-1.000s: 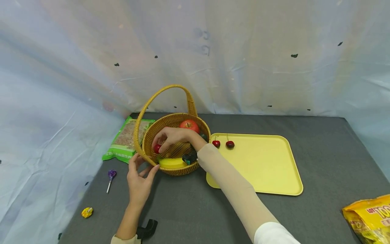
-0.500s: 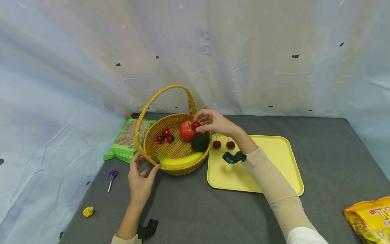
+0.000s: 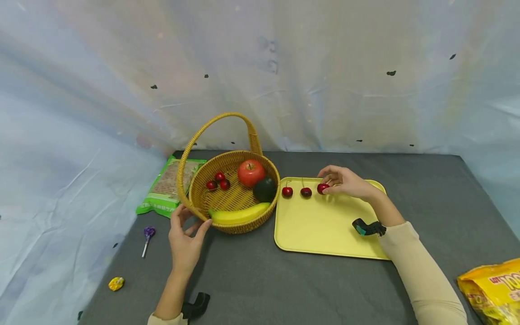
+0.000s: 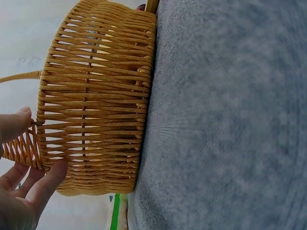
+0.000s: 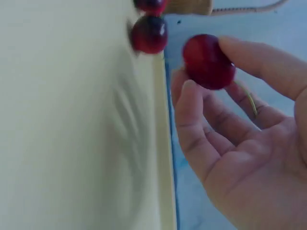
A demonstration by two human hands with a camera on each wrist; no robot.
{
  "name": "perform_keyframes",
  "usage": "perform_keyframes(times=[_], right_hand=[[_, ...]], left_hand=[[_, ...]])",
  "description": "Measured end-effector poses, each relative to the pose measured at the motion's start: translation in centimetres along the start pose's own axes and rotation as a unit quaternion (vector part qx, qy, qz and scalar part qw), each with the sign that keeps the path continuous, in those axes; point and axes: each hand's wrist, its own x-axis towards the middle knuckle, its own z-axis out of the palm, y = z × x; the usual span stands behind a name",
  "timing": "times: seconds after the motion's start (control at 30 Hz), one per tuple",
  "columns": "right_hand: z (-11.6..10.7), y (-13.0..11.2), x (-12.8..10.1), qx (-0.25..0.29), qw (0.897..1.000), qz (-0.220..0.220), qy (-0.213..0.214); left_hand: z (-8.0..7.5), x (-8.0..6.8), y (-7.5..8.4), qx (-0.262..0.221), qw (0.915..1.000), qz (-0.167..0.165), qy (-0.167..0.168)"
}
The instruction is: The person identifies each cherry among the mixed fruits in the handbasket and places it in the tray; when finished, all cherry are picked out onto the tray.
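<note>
My left hand holds the near left side of a wicker basket at the base of its handle, thumb and fingers around it. The left wrist view shows the fingertips against the woven wall. Inside are an apple, a dark green avocado-like fruit, a banana and three cherries. Over the back of a yellow tray, my right hand pinches a cherry between thumb and fingers, its stem toward the palm. Two stemmed cherries lie left of it on the tray.
A green-edged bag lies behind the basket's left side. At left are a purple lollipop and a yellow wrapped candy. A yellow snack bag sits at the right edge. A plastic sheet hangs behind the grey table.
My right hand has lifted a cherry out of the basket and carried it right, past the apple, to over the tray beside the two cherries. The left hand stays on the basket.
</note>
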Motion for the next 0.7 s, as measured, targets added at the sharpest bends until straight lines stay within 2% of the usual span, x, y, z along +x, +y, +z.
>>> perform_keyframes(times=[0.27, 0.37, 0.53, 0.6, 0.7], right_hand=[[0.1, 1.6, -0.5, -0.016, 1.0, 0.026, -0.006], [0.3, 2.0, -0.4, -0.018, 0.999, 0.029, -0.006], [0.4, 2.4, -0.3, -0.027, 0.999, 0.029, 0.011], [0.4, 2.5, -0.3, -0.03, 0.999, 0.032, 0.019], [0.5, 2.6, -0.4, -0.034, 0.999, 0.03, 0.027]], left_hand=[[-0.1, 0.0, -0.6, -0.001, 1.0, 0.008, -0.002], [-0.1, 0.1, 0.4, 0.003, 1.0, 0.008, -0.002], [0.0, 0.1, 0.4, 0.001, 0.9999, 0.01, 0.001], [-0.1, 0.0, -0.4, -0.007, 0.9999, 0.014, 0.002], [-0.1, 0.0, -0.4, -0.01, 0.9998, 0.017, 0.001]])
